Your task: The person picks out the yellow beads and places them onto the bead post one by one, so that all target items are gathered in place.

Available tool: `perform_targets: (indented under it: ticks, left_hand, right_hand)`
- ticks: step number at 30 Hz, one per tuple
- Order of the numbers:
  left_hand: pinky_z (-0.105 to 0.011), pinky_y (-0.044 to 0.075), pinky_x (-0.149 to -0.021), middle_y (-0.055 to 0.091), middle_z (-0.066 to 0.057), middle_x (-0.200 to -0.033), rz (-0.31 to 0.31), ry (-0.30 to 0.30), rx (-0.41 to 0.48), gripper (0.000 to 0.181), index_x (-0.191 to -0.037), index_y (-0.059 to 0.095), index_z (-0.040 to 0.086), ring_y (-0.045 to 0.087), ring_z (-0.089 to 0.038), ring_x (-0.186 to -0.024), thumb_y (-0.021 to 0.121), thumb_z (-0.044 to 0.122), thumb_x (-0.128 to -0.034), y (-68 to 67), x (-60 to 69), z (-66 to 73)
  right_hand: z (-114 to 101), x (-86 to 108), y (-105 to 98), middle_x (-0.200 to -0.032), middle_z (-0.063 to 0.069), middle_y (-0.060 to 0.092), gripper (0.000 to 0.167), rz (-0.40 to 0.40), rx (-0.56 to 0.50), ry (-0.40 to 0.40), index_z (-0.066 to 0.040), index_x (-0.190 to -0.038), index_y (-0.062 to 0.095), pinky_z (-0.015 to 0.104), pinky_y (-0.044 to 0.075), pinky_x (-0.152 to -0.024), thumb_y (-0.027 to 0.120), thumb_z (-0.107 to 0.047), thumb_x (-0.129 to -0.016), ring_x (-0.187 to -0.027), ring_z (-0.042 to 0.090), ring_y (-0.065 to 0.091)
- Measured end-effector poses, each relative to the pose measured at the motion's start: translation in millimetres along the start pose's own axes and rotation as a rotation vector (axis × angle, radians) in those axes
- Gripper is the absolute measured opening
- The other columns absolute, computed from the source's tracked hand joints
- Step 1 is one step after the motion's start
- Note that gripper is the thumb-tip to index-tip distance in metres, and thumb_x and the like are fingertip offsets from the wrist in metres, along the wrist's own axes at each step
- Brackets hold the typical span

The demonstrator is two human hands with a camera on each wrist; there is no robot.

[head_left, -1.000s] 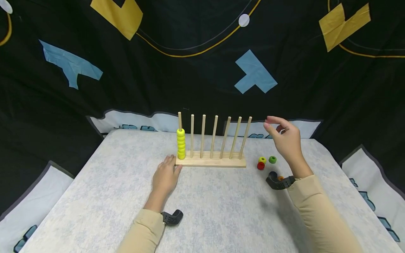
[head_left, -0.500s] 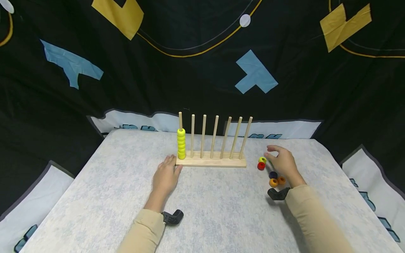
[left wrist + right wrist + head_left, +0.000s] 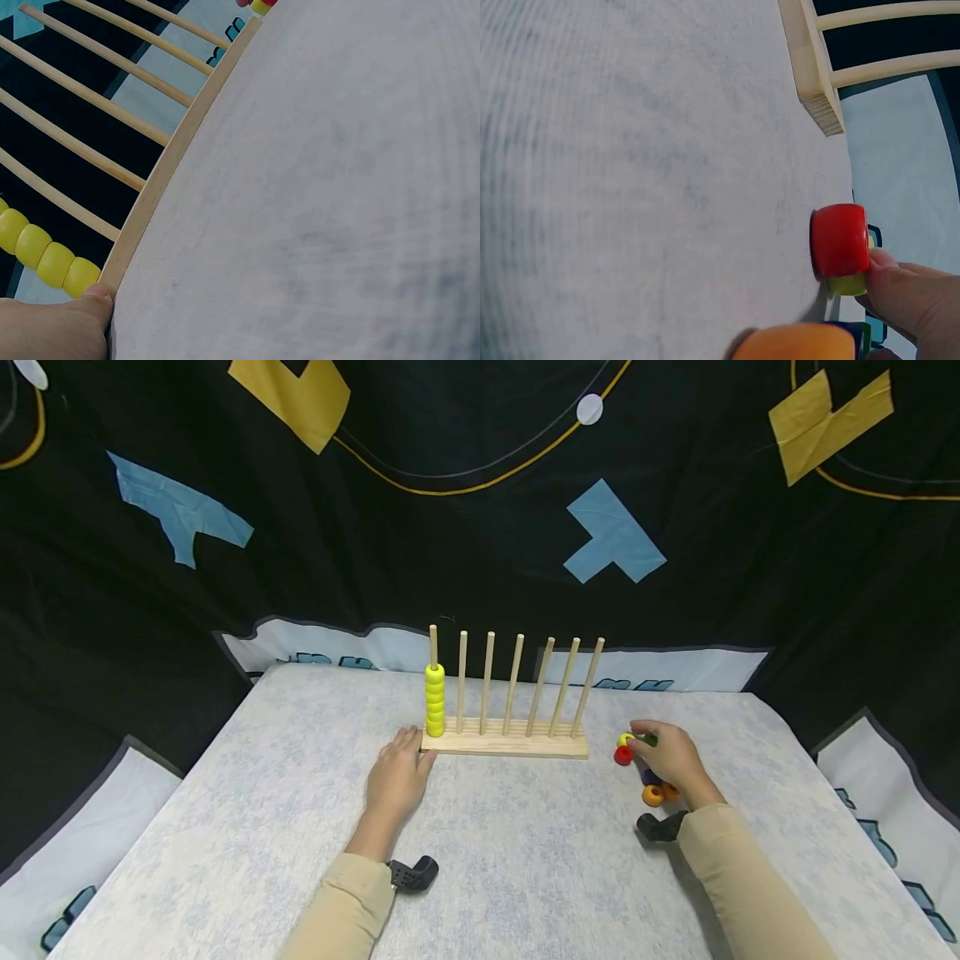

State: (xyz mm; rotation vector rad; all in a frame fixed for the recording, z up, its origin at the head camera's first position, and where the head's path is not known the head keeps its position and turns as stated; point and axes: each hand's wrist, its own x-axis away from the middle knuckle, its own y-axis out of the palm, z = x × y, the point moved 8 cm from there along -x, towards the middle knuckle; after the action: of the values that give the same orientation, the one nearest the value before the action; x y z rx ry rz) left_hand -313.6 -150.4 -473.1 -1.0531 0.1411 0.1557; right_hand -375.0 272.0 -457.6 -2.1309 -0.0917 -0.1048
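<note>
In the head view, my left hand (image 3: pixel 396 777) rests at the left end of a wooden peg rack (image 3: pixel 506 745); its thumb touches the front edge and its fingers look fairly straight. A stack of yellow beads (image 3: pixel 435 700) fills the lower part of the leftmost peg. On the right, my right hand (image 3: pixel 670 758) pinches a loose yellow bead (image 3: pixel 625 740) between thumb and fingers, low over the table. A red bead (image 3: pixel 840 240) sits right against it in the right wrist view, hiding part of it. Behind the thumb shows a green bead (image 3: pixel 650 740).
Orange beads (image 3: pixel 653 795) and a dark blue bead (image 3: pixel 651 777) lie just below the right hand, partly covered by it. The other upright pegs (image 3: pixel 513 683) hold no beads. A black curtain (image 3: pixel 450 560) hangs behind the pale table (image 3: pixel 525 860).
My right hand has come down from above the table to the loose beads, and its fingers have closed in on the yellow one. The left hand stays at the rack.
</note>
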Motion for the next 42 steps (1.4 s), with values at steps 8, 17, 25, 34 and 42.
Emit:
perform_targets:
  ticks: [8, 17, 25, 34, 42]
  left_hand:
    - [-0.052, 0.031, -0.120, 0.041, -0.014, -0.156, 0.002, -0.012, -0.007, 0.059, -0.147, 0.044, 0.000, 0.033, -0.032, -0.149, 0.051, 0.039, -0.1031, -0.2, 0.4, 0.3]
    - [-0.050, 0.031, -0.121, 0.043, -0.014, -0.155, 0.013, -0.007, -0.014, 0.058, -0.146, 0.046, 0.000, 0.035, -0.031, -0.148, 0.052, 0.038, -0.1027, -0.4, 0.8, 1.1]
    - [-0.050, 0.031, -0.121, 0.043, -0.015, -0.155, 0.014, -0.004, -0.017, 0.058, -0.146, 0.046, -0.001, 0.035, -0.032, -0.148, 0.052, 0.038, -0.1027, 0.6, -0.4, 0.3]
    - [-0.051, 0.031, -0.120, 0.043, -0.015, -0.155, 0.007, -0.002, -0.009, 0.058, -0.146, 0.046, -0.001, 0.035, -0.032, -0.148, 0.052, 0.037, -0.1029, 0.8, -0.4, -0.3]
    - [-0.051, 0.032, -0.120, 0.043, -0.015, -0.154, 0.021, 0.002, -0.019, 0.058, -0.146, 0.046, -0.001, 0.036, -0.033, -0.147, 0.052, 0.037, -0.1029, -0.6, -0.2, 0.4]
  right_hand:
    - [0.2, 0.5, 2.0, -0.149, 0.022, 0.048, 0.044, -0.054, 0.038, -0.018, -0.012, -0.143, 0.053, 0.067, 0.032, -0.112, 0.057, -0.027, -0.102, -0.138, 0.045, 0.041]
    - [1.3, -0.4, 4.9, -0.149, 0.023, 0.049, 0.045, -0.065, 0.086, -0.070, -0.011, -0.144, 0.053, 0.066, 0.034, -0.112, 0.052, -0.033, -0.104, -0.132, 0.042, 0.048]
    - [-6.8, 1.9, 6.5, -0.149, 0.023, 0.047, 0.042, -0.053, 0.095, -0.153, -0.008, -0.143, 0.053, 0.067, 0.031, -0.113, 0.055, -0.017, -0.103, -0.139, 0.047, 0.039]
    - [-7.1, 2.7, 7.1, -0.147, 0.024, 0.049, 0.043, -0.035, 0.109, -0.154, -0.005, -0.142, 0.053, 0.066, 0.033, -0.112, 0.059, -0.019, -0.101, -0.135, 0.047, 0.042]
    - [-19.5, 11.6, -4.7, -0.143, 0.022, 0.052, 0.048, 0.045, 0.045, -0.163, -0.006, -0.141, 0.053, 0.065, 0.036, -0.112, 0.060, -0.030, -0.100, -0.134, 0.044, 0.045]
